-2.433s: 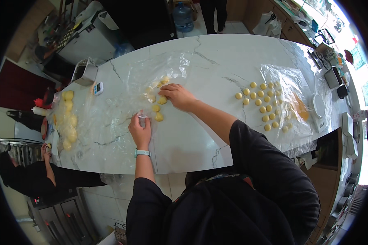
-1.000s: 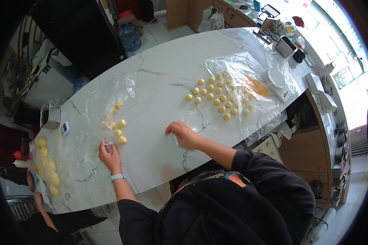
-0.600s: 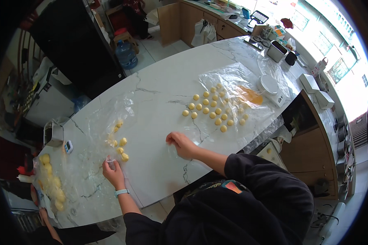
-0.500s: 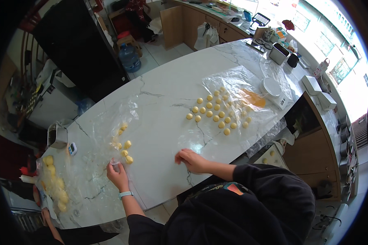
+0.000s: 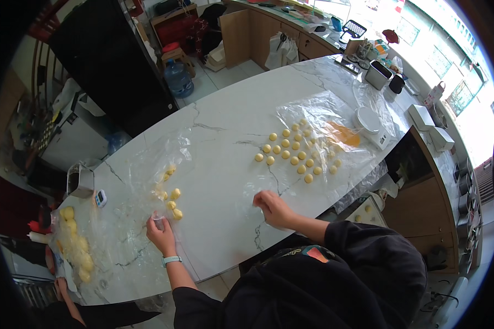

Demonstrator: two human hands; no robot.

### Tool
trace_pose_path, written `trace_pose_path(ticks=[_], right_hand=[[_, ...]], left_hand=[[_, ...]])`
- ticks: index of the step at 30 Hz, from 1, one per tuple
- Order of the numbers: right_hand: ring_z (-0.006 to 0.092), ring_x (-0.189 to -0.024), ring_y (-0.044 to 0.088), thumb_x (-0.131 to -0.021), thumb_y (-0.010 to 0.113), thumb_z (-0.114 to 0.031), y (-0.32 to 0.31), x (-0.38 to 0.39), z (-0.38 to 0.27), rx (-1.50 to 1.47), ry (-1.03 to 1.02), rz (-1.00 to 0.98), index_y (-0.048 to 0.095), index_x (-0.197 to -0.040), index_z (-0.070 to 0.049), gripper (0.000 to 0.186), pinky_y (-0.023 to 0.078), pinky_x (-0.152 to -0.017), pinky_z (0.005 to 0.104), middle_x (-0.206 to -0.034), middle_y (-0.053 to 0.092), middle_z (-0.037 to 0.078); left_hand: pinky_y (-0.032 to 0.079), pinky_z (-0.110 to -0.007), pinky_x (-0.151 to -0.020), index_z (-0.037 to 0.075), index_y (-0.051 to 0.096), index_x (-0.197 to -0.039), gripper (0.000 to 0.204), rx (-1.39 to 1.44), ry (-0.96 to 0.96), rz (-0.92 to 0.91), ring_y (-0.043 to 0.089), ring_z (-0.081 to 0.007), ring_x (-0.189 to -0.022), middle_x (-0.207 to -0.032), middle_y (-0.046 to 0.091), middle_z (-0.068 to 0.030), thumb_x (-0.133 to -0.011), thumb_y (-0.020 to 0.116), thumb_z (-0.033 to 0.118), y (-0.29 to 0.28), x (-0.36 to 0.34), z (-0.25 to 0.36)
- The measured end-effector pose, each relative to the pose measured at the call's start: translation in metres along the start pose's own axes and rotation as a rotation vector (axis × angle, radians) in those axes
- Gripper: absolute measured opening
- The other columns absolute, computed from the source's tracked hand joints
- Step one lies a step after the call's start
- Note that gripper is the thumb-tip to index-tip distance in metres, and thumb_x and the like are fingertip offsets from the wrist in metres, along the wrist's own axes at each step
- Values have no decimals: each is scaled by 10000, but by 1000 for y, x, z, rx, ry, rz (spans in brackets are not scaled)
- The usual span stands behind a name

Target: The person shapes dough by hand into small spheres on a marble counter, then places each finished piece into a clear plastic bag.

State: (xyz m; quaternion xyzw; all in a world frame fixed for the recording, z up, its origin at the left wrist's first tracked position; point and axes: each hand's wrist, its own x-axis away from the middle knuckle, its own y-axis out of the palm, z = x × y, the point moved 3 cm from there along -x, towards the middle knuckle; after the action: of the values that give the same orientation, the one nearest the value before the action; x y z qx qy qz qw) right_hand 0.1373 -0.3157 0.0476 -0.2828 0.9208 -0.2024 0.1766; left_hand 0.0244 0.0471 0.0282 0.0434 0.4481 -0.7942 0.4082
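Observation:
My left hand (image 5: 161,236), a watch on its wrist, pinches the edge of a clear plastic sheet (image 5: 140,230) on the left half of the table. Just beyond its fingertips lie several lumps of yellow dough (image 5: 174,205), some of them partly under the plastic. My right hand (image 5: 275,209) is cupped low over the marble tabletop, fingers curled in; whatever is under or inside them is hidden. Farther off to the right, several small round dough balls (image 5: 286,154) are spread out, part of them covered by another clear plastic sheet (image 5: 307,112).
A white kitchen scale (image 5: 369,120) stands at the right. On the left are a metal tin (image 5: 80,182), a small timer (image 5: 100,198) and larger dough pieces (image 5: 78,241) under plastic. Another person's hand (image 5: 61,286) shows at the lower left. A tray (image 5: 368,215) sits below the right edge.
My right hand has shifted right and slightly away from me across the tabletop. My left hand stays at the plastic. A person in the background has bent lower, and the view has shifted slightly.

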Motion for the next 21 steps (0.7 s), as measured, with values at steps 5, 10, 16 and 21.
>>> trace_pose_path(ticks=[5,10,16,21], right_hand=[[318,-946,578,-852,439,108,7,-36,3,-16,27,170,540,-984,-53,232,463,-860,401,-920,598,115],[338,-976,560,-823,460,130,3,14,-3,-59,119,-41,521,-991,-43,249,452,-856,413,-920,594,124],[336,-966,559,-812,440,136,0,-34,11,58,-10,262,512,-1013,-26,268,451,-854,412,-947,582,141],[335,-1000,544,-799,443,130,4,11,2,13,19,2,515,-1014,-45,287,427,-886,411,-945,578,136]], left_hand=[[493,-444,-863,44,642,-1144,302,45,-7,-5,617,-361,-990,-1091,643,-161,-852,636,122,5,-1,3],[506,-443,-844,34,642,-1140,301,43,-17,-10,623,-369,-987,-1095,644,-170,-848,636,109,1,0,-2],[514,-453,-847,22,641,-1141,302,59,-8,0,629,-375,-984,-1083,648,-184,-849,637,99,4,-2,4],[512,-448,-860,12,640,-1145,306,45,0,-7,629,-383,-995,-1094,652,-196,-849,640,89,1,-1,6]])
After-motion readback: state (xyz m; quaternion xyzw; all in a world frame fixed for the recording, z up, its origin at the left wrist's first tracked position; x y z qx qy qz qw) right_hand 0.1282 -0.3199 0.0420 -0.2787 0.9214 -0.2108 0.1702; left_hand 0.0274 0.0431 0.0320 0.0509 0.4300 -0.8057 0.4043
